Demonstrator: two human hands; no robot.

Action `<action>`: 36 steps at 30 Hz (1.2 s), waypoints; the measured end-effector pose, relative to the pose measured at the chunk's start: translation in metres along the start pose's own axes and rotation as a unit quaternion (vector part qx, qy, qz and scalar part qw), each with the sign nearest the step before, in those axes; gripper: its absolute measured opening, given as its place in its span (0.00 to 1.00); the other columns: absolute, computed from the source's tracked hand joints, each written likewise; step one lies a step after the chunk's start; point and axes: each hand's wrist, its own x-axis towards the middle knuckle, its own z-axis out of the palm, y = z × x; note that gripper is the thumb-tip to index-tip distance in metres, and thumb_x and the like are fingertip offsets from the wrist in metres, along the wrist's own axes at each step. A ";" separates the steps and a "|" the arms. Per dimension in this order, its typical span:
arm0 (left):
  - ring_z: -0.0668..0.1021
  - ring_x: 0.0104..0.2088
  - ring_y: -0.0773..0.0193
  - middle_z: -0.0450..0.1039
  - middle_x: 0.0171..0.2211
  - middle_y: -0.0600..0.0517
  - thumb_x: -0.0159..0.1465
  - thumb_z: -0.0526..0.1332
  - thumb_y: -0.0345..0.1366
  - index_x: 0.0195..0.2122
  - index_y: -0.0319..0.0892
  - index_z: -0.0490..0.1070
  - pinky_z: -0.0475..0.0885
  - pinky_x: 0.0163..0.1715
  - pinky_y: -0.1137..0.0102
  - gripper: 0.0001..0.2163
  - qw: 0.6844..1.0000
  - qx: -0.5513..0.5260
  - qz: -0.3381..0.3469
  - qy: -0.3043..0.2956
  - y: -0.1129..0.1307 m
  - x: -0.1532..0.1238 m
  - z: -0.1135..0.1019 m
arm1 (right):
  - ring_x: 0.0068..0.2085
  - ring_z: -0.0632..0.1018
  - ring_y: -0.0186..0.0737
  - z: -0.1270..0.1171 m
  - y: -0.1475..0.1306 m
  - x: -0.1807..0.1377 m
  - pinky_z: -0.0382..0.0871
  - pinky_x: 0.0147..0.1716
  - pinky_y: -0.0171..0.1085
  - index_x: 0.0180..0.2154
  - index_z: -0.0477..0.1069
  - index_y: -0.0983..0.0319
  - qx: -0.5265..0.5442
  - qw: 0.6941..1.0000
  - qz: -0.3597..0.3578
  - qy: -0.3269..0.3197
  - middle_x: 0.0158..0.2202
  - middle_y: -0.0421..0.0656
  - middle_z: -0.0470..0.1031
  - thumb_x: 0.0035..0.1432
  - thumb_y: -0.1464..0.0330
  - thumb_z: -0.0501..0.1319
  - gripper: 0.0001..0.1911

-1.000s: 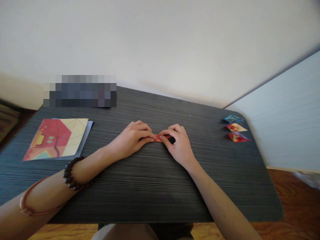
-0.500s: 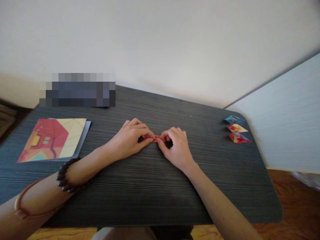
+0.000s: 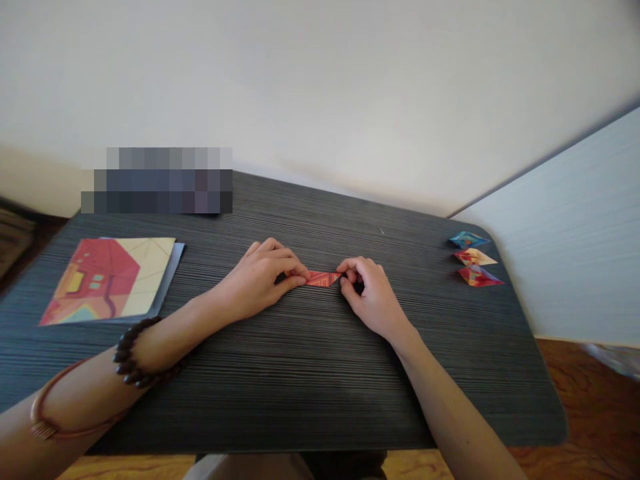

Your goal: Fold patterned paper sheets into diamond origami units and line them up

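Observation:
A small strip of red patterned folded paper [image 3: 323, 278] lies low over the middle of the table, its right end narrowing to a point. My left hand [image 3: 257, 277] pinches its left end between thumb and fingertips, hiding that end. At the pointed right end is my right hand [image 3: 373, 293], thumb and index finger curled around the tip. Far to the right, three folded paper pieces sit in a column: a blue one [image 3: 467, 239], a red-and-cream one [image 3: 475, 257] and a red one [image 3: 480, 276].
On the left lies a stack of patterned paper sheets [image 3: 143, 277], red and cream on top. A pixelated object [image 3: 160, 187] stands at the back left of the dark table [image 3: 280, 393]. Behind rises a pale wall [image 3: 320, 87]; a light panel [image 3: 575, 247] borders the right side.
My right hand has slid to the right along the folded paper, uncovering its red middle. My left hand has stayed in nearly the same place.

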 end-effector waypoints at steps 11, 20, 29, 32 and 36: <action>0.68 0.40 0.59 0.74 0.34 0.54 0.64 0.56 0.39 0.38 0.48 0.74 0.59 0.41 0.62 0.08 1.000 0.012 -0.005 0.011 0.005 0.000 0.001 | 0.32 0.67 0.36 0.012 -0.011 0.007 0.57 0.35 0.37 0.35 0.64 0.60 -0.016 1.000 -0.009 0.022 0.29 0.37 0.65 0.53 0.66 0.61 0.08; 0.68 0.42 0.59 0.75 0.38 0.55 0.65 0.56 0.39 0.39 0.49 0.73 0.58 0.41 0.63 0.08 1.000 0.010 0.003 0.003 0.002 -0.001 0.002 | 0.29 0.66 0.34 0.000 -0.001 0.011 0.59 0.32 0.35 0.36 0.62 0.59 0.079 0.997 0.022 -0.014 0.26 0.35 0.61 0.52 0.76 0.54 0.09; 0.69 0.41 0.59 0.75 0.37 0.54 0.65 0.56 0.39 0.39 0.48 0.74 0.58 0.40 0.63 0.08 1.000 0.016 0.001 0.000 0.004 -0.001 0.000 | 0.29 0.66 0.34 0.002 -0.003 0.009 0.60 0.33 0.35 0.36 0.63 0.60 0.084 0.996 0.035 0.008 0.27 0.36 0.62 0.52 0.75 0.55 0.08; 0.69 0.41 0.59 0.75 0.37 0.54 0.65 0.56 0.39 0.38 0.48 0.74 0.58 0.41 0.63 0.08 1.000 0.011 0.000 0.000 0.004 -0.001 -0.001 | 0.30 0.67 0.35 0.003 -0.005 0.007 0.61 0.32 0.35 0.37 0.63 0.60 0.082 0.996 0.033 0.005 0.28 0.37 0.63 0.53 0.73 0.56 0.07; 0.69 0.41 0.59 0.75 0.37 0.53 0.64 0.56 0.40 0.38 0.48 0.74 0.59 0.42 0.62 0.09 1.000 0.006 0.000 -0.004 0.003 -0.001 0.000 | 0.30 0.67 0.35 0.003 -0.003 0.008 0.61 0.33 0.36 0.36 0.64 0.59 0.059 0.998 0.020 0.012 0.27 0.37 0.63 0.54 0.71 0.56 0.05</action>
